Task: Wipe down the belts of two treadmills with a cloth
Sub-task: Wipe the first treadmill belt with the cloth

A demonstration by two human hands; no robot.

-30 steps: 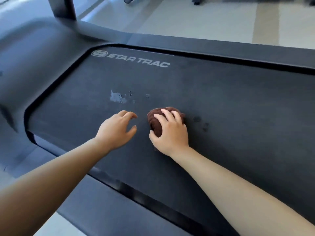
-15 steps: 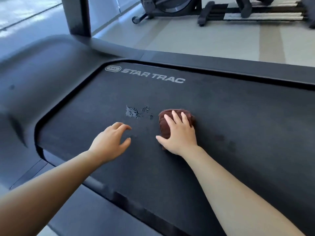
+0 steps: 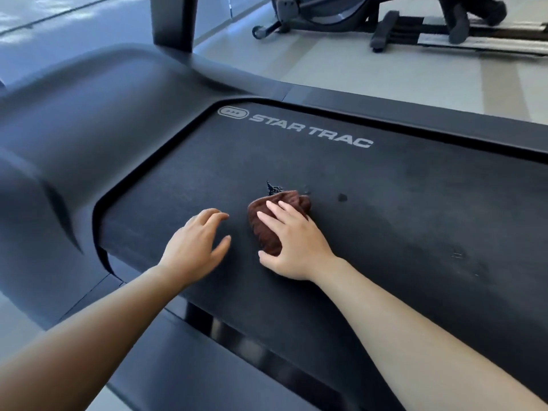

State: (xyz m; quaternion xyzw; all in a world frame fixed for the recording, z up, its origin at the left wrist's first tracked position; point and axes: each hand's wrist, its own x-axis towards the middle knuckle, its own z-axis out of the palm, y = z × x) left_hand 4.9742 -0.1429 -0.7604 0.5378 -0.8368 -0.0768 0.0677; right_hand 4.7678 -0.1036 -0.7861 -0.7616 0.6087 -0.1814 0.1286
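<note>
A black treadmill belt (image 3: 385, 203) marked STAR TRAC fills the middle of the head view. On it lies a bunched brown cloth (image 3: 268, 229), and my right hand (image 3: 292, 241) presses down on it with straight, spread fingers. A small wet patch (image 3: 274, 188) shows just beyond the cloth, and a dark spot (image 3: 342, 197) lies to its right. My left hand (image 3: 194, 243) hovers just left of the cloth over the belt, fingers relaxed and holding nothing.
The treadmill's dark motor hood (image 3: 89, 129) rises at the left, with an upright post (image 3: 173, 22) behind it. A side rail (image 3: 430, 114) borders the far edge of the belt. Another exercise machine (image 3: 385, 19) stands on the pale floor beyond.
My right hand has slid the cloth forward onto the wet patch, covering most of it. My left hand stays beside it. The view has tilted up, showing more floor and the far machine.
</note>
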